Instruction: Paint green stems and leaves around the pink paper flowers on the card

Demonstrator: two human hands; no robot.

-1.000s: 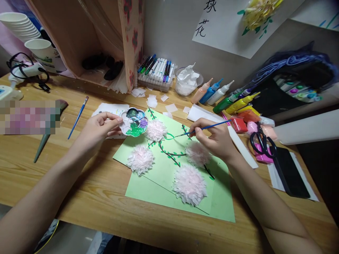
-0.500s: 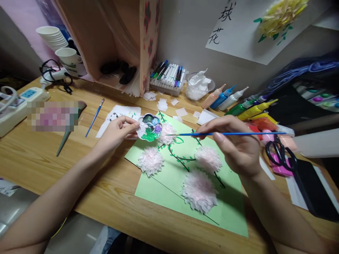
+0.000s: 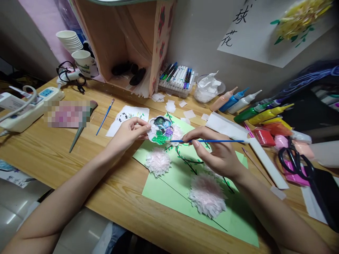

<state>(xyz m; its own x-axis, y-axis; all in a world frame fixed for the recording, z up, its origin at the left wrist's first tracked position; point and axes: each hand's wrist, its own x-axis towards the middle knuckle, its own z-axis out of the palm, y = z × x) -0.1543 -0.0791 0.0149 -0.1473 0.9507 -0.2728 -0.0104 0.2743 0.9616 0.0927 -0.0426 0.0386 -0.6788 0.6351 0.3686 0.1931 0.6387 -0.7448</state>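
Note:
My left hand [image 3: 134, 130] grips the edge of a small flower-shaped paint palette [image 3: 169, 124] with green, purple, blue and dark paint in its wells. Between the fingers of my right hand [image 3: 212, 148] lies a thin blue paintbrush [image 3: 219, 141], held nearly level. Its tip is at the green paint on the palette's near side. Below both hands rests a light green paper sheet [image 3: 164, 190] with painted dark stems and green leaves. Fluffy pale pink paper flowers [image 3: 208, 195] sit on it; one is mostly covered by my right hand and another lies partly behind the palette.
Behind the sheet stand a box of markers [image 3: 177, 79], a plastic bowl of tissue [image 3: 209, 88] and several paint bottles [image 3: 233, 100]. Black scissors [image 3: 295, 162] lie at right. A second brush [image 3: 105, 116], a paint-stained tissue [image 3: 127, 118] and a power strip [image 3: 31, 109] are at left.
My right hand has moved left toward the palette, bringing the brush tip from above a pink flower to the green paint. The whole view has shifted slightly.

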